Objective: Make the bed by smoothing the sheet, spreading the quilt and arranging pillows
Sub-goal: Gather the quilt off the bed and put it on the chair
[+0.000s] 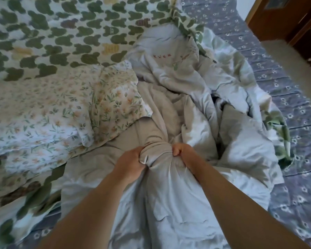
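Both hands meet at the middle of the bed and hold 1 thick bunch of the pale grey quilt (169, 203). The left hand (131, 164) wraps the bunch from its side, fingers curled into the fabric. The right hand (182, 153) grips the opposite side, its fingers tucked into the folds and its knuckles up. The 2 hands lie close, with only the gathered wad between them.

From the hands the quilt runs back between the forearms toward the person, and it lies crumpled in loose heaps ahead of and to the right of the right hand. A floral pillow (115, 103) lies just ahead of the left hand, its corner resting on the quilt. More cloth in the same print stretches further left; whether it is a 2nd pillow I cannot tell. Beyond the pillow spreads a white blanket with green bear shapes (61, 36). Right of the quilt, the blue-purple sheet with small white flowers (285, 108) shows uncovered. Far ahead of the right hand stands a wooden door (276, 18).
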A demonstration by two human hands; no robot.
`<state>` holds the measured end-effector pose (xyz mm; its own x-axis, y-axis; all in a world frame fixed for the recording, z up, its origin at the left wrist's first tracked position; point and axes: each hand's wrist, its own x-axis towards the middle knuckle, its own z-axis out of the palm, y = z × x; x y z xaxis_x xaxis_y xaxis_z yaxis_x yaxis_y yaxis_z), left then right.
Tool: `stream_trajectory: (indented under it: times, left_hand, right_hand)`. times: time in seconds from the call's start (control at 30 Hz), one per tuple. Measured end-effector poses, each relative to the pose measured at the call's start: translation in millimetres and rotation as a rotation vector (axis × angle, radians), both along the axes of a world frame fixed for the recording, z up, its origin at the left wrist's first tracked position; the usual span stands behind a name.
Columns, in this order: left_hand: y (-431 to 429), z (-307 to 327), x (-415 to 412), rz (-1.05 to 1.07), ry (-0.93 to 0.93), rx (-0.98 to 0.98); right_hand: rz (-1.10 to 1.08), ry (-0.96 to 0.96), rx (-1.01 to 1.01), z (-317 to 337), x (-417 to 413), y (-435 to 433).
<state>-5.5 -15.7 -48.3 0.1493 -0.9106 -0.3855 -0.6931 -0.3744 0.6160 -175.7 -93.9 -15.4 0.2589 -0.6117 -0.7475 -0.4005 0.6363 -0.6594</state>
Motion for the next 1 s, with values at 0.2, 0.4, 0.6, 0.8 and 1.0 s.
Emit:
stream_trajectory:
  times: [0.2,0.4,0.6,0.8,1.0]
  left_hand:
    - [21.7,70.5,-7.7,0.029,-0.09,-0.078]
    - [55.0,152.1,1.7,-0.061,-0.048,-0.136]
    - [105.8,230.2,6.9,-0.168,-0.087,-0.249]
    - [128.7,318.0,9.2,-0.127,-0.074,-0.477]
    - [112.5,328.0,10.7,-0.069,-0.148,-0.482]
  right_hand:
    - [-0.044,-0.014,-0.112,60.5,-10.4,17.0]
    - [-0.052,-0.038,-0.234,140.5,-15.2,58.4]
    - [-0.06,-0.145,-0.377,214.2,-11.1,113.7]
    - [-0.166,-0.405,-0.391,280.9,-10.2,143.1]
    - [-0.209,-0.37,-0.435,287.7,-3.7,129.4]
